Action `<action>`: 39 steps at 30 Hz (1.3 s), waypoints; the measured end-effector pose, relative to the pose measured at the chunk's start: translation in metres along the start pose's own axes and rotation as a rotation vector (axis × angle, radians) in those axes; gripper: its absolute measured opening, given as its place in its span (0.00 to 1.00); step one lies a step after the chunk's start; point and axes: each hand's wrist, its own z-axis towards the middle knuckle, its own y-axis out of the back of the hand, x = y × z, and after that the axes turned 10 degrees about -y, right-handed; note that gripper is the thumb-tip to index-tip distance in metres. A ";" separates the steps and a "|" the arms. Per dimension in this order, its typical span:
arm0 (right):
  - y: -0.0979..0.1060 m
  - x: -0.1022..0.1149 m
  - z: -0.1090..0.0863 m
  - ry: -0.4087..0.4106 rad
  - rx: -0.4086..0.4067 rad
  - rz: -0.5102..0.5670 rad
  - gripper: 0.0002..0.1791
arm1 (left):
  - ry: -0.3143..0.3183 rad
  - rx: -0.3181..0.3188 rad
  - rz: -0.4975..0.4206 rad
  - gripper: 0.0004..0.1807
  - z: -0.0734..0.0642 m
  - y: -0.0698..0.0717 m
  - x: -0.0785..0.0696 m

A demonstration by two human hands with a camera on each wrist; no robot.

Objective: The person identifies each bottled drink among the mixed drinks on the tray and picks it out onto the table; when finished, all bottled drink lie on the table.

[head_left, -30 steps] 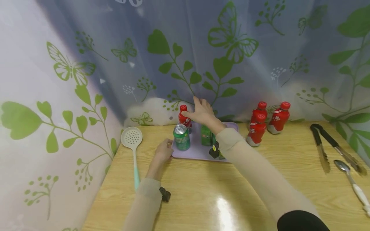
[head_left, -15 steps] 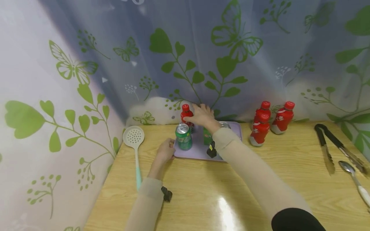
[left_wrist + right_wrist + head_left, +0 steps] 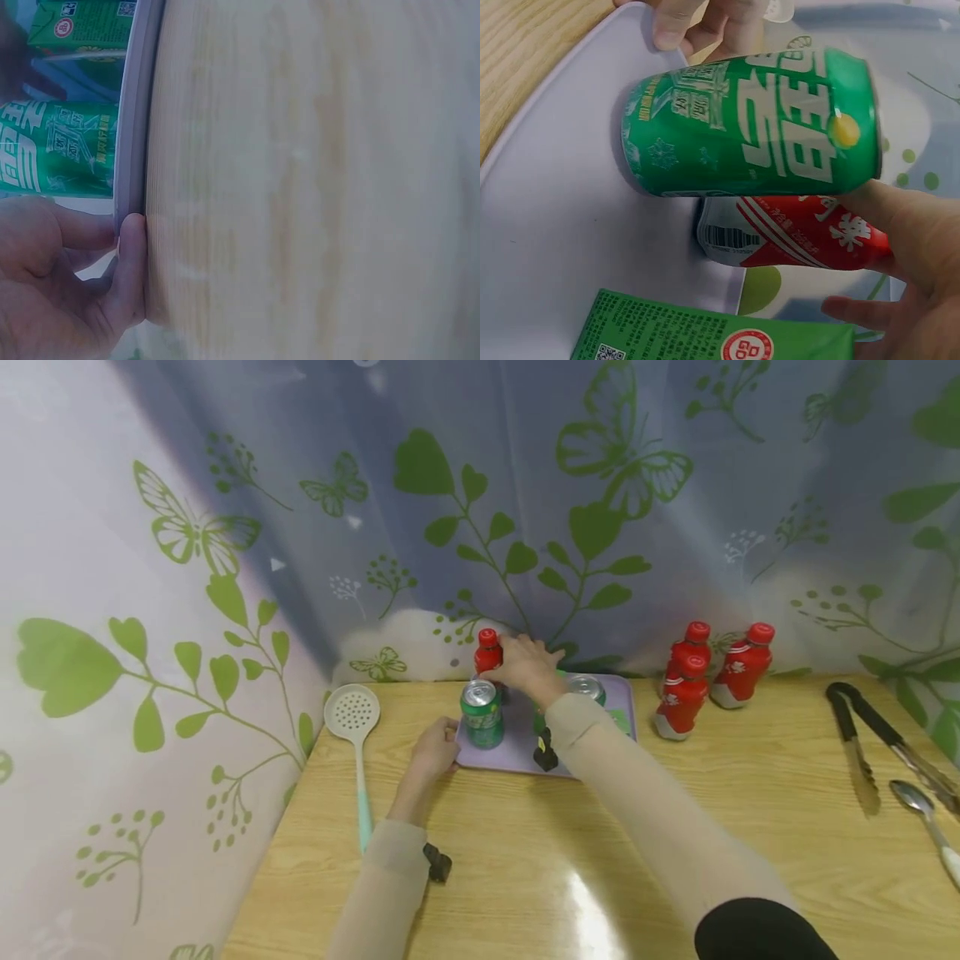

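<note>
With its thumb and a finger, my left hand (image 3: 75, 277) pinches the left rim of the lilac tray (image 3: 510, 764). A green drink can (image 3: 757, 127) stands upright just inside that corner. Behind it stands a red drink bottle (image 3: 489, 652), and my right hand (image 3: 527, 667) is against its right side near the top. The right thumb lies across the bottle's front, while the other fingers spread apart from it. A green carton (image 3: 705, 334), partly covered by the right arm in the head view, stands beside them on the tray. Another green can (image 3: 587, 687) stands farther right.
Several red bottles (image 3: 681, 697) stand right of the tray. Black-handled tongs (image 3: 862, 718) and a spoon (image 3: 915, 797) lie at the far right. A slotted skimmer (image 3: 352, 714) lies left of the tray. Patterned curtain (image 3: 420, 560) closes off the table's back and left.
The right hand's fingers have come down from a raised spread, and the hand sits lower beside the red bottle. The left hand stays at the tray rim. The whole view has shifted slightly.
</note>
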 end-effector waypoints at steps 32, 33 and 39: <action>0.033 0.002 -0.018 0.192 -0.156 0.310 0.38 | 0.002 0.003 -0.009 0.27 -0.005 0.001 -0.006; 0.035 0.002 -0.020 0.199 -0.157 0.337 0.38 | 0.000 0.002 -0.013 0.27 -0.005 0.001 -0.006; 0.042 0.002 -0.026 0.211 -0.141 0.447 0.39 | -0.005 0.002 -0.015 0.27 -0.005 0.002 -0.005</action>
